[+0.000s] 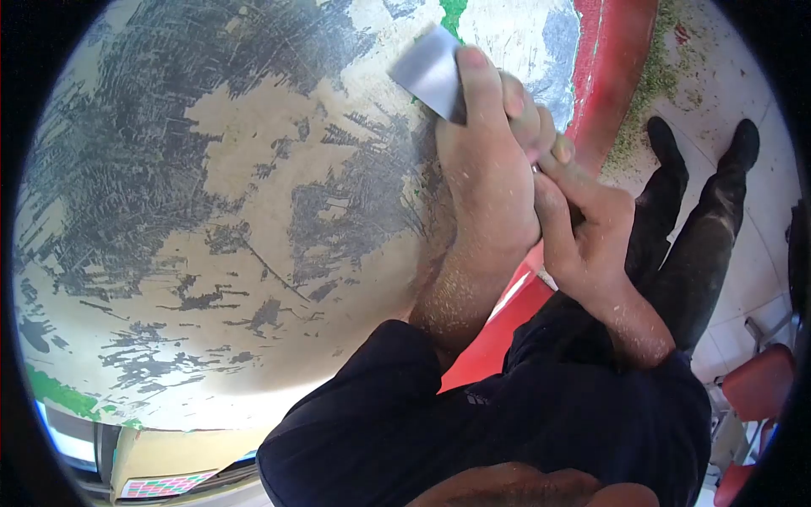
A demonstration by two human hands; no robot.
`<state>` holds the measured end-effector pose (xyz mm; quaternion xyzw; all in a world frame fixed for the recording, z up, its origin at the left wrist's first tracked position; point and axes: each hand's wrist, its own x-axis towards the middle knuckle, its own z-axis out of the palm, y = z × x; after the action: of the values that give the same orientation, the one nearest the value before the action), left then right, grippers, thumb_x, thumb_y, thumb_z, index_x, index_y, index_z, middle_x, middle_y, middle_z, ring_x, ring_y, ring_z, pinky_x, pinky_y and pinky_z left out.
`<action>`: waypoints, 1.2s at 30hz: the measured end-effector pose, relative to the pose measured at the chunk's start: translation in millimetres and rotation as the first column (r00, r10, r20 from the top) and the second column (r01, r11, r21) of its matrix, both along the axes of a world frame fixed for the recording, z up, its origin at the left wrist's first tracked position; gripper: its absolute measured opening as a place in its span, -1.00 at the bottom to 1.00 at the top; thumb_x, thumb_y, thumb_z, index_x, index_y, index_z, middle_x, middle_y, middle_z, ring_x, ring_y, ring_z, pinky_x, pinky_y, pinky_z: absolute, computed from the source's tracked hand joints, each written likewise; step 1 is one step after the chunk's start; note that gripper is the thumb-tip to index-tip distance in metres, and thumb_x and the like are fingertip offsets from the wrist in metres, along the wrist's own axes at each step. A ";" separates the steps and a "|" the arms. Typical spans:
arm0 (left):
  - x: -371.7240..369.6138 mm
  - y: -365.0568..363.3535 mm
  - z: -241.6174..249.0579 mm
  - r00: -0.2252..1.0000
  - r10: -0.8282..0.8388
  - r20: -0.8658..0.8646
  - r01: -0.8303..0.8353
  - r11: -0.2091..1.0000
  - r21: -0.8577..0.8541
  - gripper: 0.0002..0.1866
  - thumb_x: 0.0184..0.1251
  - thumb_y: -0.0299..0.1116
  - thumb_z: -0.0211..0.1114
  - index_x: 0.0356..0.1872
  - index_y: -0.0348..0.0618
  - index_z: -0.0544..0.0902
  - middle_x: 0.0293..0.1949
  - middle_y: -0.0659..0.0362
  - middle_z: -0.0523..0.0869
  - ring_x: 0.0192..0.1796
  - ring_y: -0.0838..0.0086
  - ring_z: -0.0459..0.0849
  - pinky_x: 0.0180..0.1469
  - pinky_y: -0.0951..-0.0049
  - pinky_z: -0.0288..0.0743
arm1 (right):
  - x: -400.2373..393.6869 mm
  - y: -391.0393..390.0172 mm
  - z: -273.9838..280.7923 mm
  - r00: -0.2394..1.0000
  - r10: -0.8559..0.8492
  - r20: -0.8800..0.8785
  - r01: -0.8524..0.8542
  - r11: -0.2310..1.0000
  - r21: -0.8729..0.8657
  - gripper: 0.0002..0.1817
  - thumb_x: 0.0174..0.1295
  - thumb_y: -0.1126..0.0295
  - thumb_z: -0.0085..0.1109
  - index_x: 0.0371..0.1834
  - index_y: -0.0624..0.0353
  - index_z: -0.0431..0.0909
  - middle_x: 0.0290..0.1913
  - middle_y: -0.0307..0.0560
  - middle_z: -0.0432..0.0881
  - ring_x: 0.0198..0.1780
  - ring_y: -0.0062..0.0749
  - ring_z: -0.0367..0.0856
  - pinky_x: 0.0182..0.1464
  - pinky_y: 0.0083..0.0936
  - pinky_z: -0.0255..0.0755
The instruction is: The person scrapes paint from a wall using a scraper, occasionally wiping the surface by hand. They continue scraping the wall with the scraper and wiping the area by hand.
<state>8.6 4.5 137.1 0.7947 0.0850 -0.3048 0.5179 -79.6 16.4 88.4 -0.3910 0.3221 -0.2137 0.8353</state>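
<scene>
Scraper [431, 74] is up by the top edge of the big curved surface [253, 211], right of its middle, flat metal blade angled up-left. Can't tell if the blade edge is actually touching. Left hand [490, 144] has it: grip closed, thumb pressed along the blade, other fingers curled over the handle side, which is mostly hidden. Right hand [583, 228] curled in, thumb and finger bent close together right against the left fingers; what it pinches is covered. Pale dust flecks on both forearms.

Surface is patchy cream and grey, scratched all over, green patches at the top edge and bottom-left corner. Red band [617, 76] along its upper right edge, well clear of the blade. Beyond that, tiled floor [743, 279] with greenish debris [659, 93] scattered near the person's dark shoes [742, 139]. Red chairs [760, 380] lower right, partly cut off by the lens border.
</scene>
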 end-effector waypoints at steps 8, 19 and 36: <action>-0.8 12.3 -9.3 0.999 0.026 -0.039 -0.023 0.998 0.056 -0.51 0.52 0.06 -0.07 -0.57 -0.03 0.27 -0.75 0.34 0.13 -0.69 0.58 0.14 -0.56 0.40 0.27 | -6.5 15.6 -3.6 0.998 0.017 -0.062 -0.013 0.998 0.065 -0.78 0.19 0.52 0.20 -0.10 0.31 0.64 -0.48 0.12 0.62 -0.50 -0.45 0.65 -0.42 -0.57 0.44; -0.3 5.7 1.4 0.999 -0.013 -0.050 0.016 0.998 0.055 -0.50 0.52 0.13 -0.13 -0.55 0.02 0.23 -0.69 0.37 0.08 -0.63 0.59 0.10 -0.47 0.42 0.25 | -5.5 9.2 -1.7 0.998 0.053 -0.015 -0.053 0.999 0.009 -0.77 0.17 0.51 0.21 -0.10 0.27 0.65 -0.55 0.13 0.54 -0.60 -0.31 0.58 -0.49 -0.52 0.40; -3.1 19.1 -2.4 1.000 0.010 -0.009 -0.010 0.999 0.031 -0.52 0.56 0.03 -0.16 -0.55 -0.05 0.24 -0.71 0.29 0.19 -0.65 0.56 0.17 -0.48 0.39 0.34 | -11.6 7.5 -10.0 0.984 0.146 0.098 -0.158 0.980 0.125 -0.76 0.20 0.54 0.17 -0.06 0.33 0.63 -0.52 0.11 0.60 -0.52 -0.64 0.55 -0.44 -0.63 0.40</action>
<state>5.5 23.5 134.7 0.8007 0.0959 -0.3045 0.5069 -91.2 23.9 78.4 -0.3486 0.2674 -0.1445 0.8866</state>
